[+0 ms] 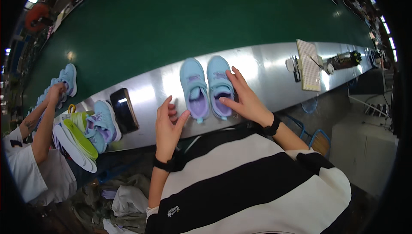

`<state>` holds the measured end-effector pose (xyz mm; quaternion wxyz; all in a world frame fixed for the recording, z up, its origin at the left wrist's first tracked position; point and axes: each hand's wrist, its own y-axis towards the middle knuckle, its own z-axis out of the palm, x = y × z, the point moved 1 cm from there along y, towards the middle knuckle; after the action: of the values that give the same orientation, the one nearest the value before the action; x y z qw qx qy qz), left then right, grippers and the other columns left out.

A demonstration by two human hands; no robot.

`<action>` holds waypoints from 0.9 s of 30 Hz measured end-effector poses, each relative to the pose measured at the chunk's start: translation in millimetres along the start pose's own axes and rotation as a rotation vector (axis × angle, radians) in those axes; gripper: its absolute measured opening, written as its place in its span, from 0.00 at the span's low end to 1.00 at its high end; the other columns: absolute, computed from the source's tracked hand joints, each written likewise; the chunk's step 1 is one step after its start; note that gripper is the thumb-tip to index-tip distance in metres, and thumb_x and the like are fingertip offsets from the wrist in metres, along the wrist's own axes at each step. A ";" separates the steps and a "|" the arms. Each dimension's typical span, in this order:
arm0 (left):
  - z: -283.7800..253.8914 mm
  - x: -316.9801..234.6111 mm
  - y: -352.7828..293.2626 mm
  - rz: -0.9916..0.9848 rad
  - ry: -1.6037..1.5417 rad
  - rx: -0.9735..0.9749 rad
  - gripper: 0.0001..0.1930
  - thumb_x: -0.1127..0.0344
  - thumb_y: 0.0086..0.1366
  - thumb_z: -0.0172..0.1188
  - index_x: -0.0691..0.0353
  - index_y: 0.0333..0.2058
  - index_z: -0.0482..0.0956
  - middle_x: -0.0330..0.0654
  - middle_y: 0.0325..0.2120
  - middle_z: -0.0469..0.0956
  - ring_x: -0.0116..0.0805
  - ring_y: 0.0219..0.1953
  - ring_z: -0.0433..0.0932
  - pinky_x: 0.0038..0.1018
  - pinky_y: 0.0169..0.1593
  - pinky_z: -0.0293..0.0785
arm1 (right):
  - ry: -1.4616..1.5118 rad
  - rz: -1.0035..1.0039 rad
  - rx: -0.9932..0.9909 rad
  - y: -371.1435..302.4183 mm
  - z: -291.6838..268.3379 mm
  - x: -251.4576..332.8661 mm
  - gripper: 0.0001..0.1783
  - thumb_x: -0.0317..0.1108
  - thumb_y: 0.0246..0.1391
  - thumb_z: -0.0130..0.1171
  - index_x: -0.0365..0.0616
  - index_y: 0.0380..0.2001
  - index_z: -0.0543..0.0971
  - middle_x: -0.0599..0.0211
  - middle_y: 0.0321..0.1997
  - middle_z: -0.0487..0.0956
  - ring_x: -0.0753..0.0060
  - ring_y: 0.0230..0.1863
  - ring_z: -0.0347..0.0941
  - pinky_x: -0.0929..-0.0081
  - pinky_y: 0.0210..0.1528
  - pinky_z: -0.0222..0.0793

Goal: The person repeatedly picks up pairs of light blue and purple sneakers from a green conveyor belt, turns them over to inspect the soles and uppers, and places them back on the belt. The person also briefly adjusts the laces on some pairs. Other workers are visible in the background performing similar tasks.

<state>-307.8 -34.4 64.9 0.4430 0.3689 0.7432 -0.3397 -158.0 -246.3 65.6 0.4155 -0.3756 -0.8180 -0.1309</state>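
Side by side on the metal strip in front of me stand two light blue sneakers with lilac linings, the left sneaker (192, 77) and the right sneaker (219, 72), toes pointing away. My left hand (168, 131) hovers just left of the left sneaker's heel, fingers apart and holding nothing. Along the outer side of the right sneaker is my right hand (251, 103), its fingers stretched out. Its thumb lies over the shoe's opening; whether it presses on the shoe I cannot tell.
A dark phone (124, 110), more blue sneakers (103, 120) and stacked insoles (79, 139) lie to the left. A co-worker's arm (45, 118) reaches toward shoes there. To the right are a notepad (308, 64) and a dark bottle (343, 60). Beyond runs a green belt (206, 15).
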 end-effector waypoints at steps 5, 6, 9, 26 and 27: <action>31.3 30.5 -2.0 -0.126 -0.228 0.025 0.31 0.66 0.65 0.64 0.67 0.64 0.64 0.48 0.46 0.75 0.28 0.40 0.77 0.24 0.41 0.77 | 0.350 0.296 0.071 -16.2 -1.2 -15.8 0.40 0.39 0.57 0.64 0.35 0.67 0.60 0.54 0.54 0.73 0.70 0.44 0.75 0.75 0.52 0.70; 31.7 33.9 0.9 -0.129 -0.276 0.030 0.30 0.67 0.66 0.63 0.68 0.64 0.64 0.48 0.47 0.75 0.28 0.41 0.77 0.24 0.42 0.76 | 0.356 0.249 0.036 -14.5 2.4 -18.4 0.37 0.38 0.58 0.62 0.34 0.65 0.62 0.55 0.51 0.75 0.72 0.43 0.75 0.76 0.50 0.70; 25.6 41.5 11.6 -0.165 -0.472 0.080 0.24 0.71 0.70 0.53 0.70 0.63 0.64 0.45 0.51 0.75 0.29 0.47 0.76 0.23 0.51 0.74 | 0.599 0.253 0.045 -5.8 11.1 -26.8 0.27 0.34 0.61 0.56 0.32 0.61 0.68 0.59 0.50 0.76 0.77 0.42 0.74 0.78 0.48 0.70; 6.1 2.6 -9.8 0.204 -0.535 -0.352 0.29 0.74 0.59 0.56 0.58 0.60 0.64 0.47 0.54 0.66 0.43 0.57 0.68 0.35 0.64 0.61 | 0.763 -0.256 -0.094 16.0 18.4 16.8 0.40 0.26 0.49 0.55 0.48 0.69 0.62 0.55 0.59 0.66 0.60 0.62 0.62 0.64 0.67 0.58; 2.9 -3.4 -10.5 0.350 -0.240 -0.406 0.29 0.75 0.57 0.57 0.59 0.59 0.66 0.47 0.53 0.66 0.44 0.56 0.68 0.35 0.63 0.62 | 0.391 -0.397 -0.292 13.0 13.9 16.3 0.41 0.26 0.43 0.59 0.50 0.66 0.68 0.54 0.54 0.67 0.55 0.57 0.64 0.60 0.63 0.62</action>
<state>-314.4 -42.9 68.8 0.6444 0.3524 0.6632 -0.1439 -162.7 -221.9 68.4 0.4729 -0.2317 -0.7525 -0.3956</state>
